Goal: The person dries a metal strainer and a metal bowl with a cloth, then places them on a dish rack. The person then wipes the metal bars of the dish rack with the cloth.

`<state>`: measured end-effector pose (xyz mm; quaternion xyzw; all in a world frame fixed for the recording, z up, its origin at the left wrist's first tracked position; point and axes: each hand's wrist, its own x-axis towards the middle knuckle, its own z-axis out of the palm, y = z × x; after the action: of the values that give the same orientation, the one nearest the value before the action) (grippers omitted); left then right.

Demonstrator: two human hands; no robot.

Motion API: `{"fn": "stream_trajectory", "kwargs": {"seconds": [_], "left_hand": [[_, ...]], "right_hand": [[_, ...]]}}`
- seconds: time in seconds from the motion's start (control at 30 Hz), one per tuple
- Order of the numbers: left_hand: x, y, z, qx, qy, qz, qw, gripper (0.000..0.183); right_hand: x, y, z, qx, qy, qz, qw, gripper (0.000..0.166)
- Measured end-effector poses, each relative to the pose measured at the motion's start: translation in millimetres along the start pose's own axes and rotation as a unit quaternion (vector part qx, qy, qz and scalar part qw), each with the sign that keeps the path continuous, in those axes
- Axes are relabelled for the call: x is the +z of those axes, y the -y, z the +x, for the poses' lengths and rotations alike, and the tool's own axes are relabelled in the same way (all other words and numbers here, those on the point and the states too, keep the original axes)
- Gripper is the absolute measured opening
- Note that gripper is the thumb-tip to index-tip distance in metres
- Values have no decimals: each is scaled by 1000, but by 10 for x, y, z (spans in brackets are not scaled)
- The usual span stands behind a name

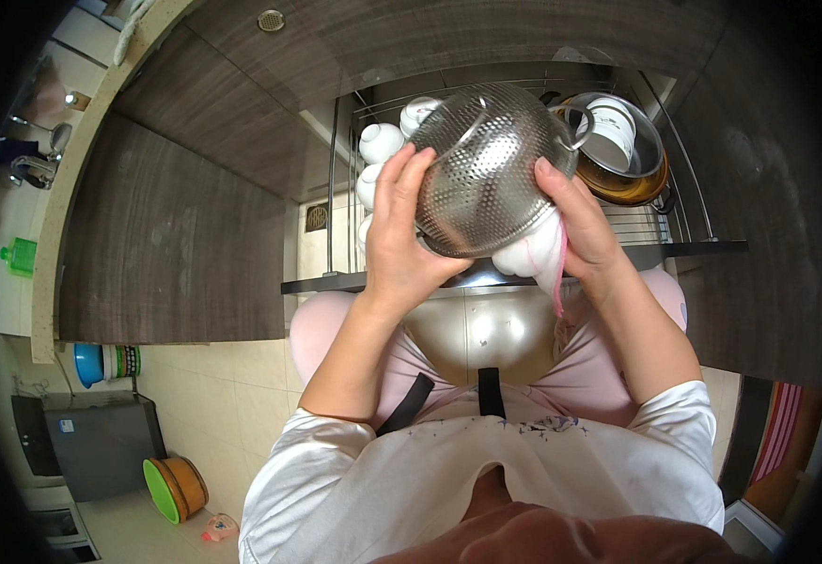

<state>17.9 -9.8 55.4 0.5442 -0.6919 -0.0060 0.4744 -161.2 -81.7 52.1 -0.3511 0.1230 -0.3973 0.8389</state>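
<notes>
A perforated stainless-steel colander (488,176) is held up between both hands, its rounded underside facing the camera. My left hand (407,229) grips its left side, fingers on the holes and thumb at the lower rim. At the lower right, my right hand (580,218) holds the colander together with a white cloth (534,257) edged in pink, which hangs below it. Behind lies a pulled-out wire drawer basket (689,176). White bowls (381,143) stand in its left part. At its right, an amber glass pot (626,190) carries a metal bowl (654,141) with a white patterned cup (608,134) inside.
The drawer's dark front edge (707,248) crosses just above my knees. Dark cabinet doors (171,240) stand at the left under a stone countertop (55,247) bearing a green pump bottle (21,256). A wooden tub (182,488) and a pink bottle (220,526) are on the tiled floor at the lower left.
</notes>
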Motion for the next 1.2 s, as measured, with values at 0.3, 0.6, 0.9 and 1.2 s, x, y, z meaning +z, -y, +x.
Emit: {"fn": "stream_trajectory", "kwargs": {"seconds": [0.3, 0.6, 0.9, 1.2], "left_hand": [[83, 67, -174, -98, -47, -217, 970, 89], [233, 95, -237, -392, 203, -663, 604, 62], [40, 121, -35, -352, -73, -786, 502, 44], [-238, 299, 22, -271, -102, -769, 571, 38]], "right_hand": [[-209, 125, 81, -45, -76, 107, 990, 26], [-193, 131, 52, -90, -94, 56, 990, 29], [-54, -228, -71, 139, -25, -2, 990, 30], [0, -57, -130, 155, 108, -242, 952, 14]]}}
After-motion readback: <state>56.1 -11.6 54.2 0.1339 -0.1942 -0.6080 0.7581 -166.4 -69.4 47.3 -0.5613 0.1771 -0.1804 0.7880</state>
